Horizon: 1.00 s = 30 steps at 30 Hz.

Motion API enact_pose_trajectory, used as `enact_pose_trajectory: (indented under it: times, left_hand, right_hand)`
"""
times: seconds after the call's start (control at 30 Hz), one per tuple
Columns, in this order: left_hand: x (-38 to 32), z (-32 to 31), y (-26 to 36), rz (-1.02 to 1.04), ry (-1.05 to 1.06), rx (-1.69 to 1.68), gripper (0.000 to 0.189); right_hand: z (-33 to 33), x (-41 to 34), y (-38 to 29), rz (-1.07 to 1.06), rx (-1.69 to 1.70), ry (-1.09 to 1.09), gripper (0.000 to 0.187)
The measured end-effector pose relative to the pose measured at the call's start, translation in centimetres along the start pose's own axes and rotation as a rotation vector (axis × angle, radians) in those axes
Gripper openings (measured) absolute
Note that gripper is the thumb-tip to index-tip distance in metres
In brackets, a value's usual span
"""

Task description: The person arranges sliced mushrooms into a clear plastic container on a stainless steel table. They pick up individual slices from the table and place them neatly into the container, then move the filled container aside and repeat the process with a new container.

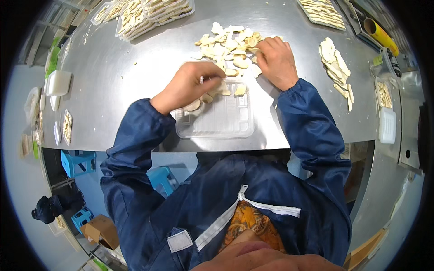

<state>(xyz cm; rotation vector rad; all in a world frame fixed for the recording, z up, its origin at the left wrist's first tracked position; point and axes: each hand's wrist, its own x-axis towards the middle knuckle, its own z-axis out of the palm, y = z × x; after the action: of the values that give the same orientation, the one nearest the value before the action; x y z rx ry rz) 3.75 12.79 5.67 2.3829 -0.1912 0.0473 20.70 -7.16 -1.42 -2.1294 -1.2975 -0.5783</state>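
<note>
A loose heap of pale sliced pieces [234, 44], perhaps mushroom, lies on the steel table in front of me. Nearer my body is a clear plastic tray [217, 130] with several slices along its far side. My left hand [196, 81] is over the tray's far left corner, thumb and fingers curled close together; whether a slice is between them is hidden. At the heap's right edge, my right hand [277, 61] touches the slices with bent fingers, and its grip is unclear.
Stacked filled trays [152, 17] stand at the far left, and another filled tray [322, 15] at the far right. A separate pile of long slices [335, 67] lies to the right. White containers [59, 83] stand at the left edge. Blue stools [78, 162] are below the table.
</note>
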Motion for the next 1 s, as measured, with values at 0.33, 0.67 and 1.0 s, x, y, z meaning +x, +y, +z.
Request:
enact_pose_trajectory:
  times: [0.33,0.67,1.0]
  left_hand:
    - [-0.8,2.9,1.2,0.156,-0.047,0.146,0.015]
    - [3.7,-1.4,-5.5,-0.007,0.343,0.268,0.018]
    - [8.1,-0.4,-8.3,-0.072,0.219,0.521,0.026]
  right_hand:
    - [-4.4,-1.1,-1.7,0.305,0.469,-0.076,0.017]
    - [-5.0,-3.7,-7.6,-0.036,0.402,-0.315,0.016]
    - [-5.2,-3.0,-2.6,0.075,0.202,0.012,0.01]
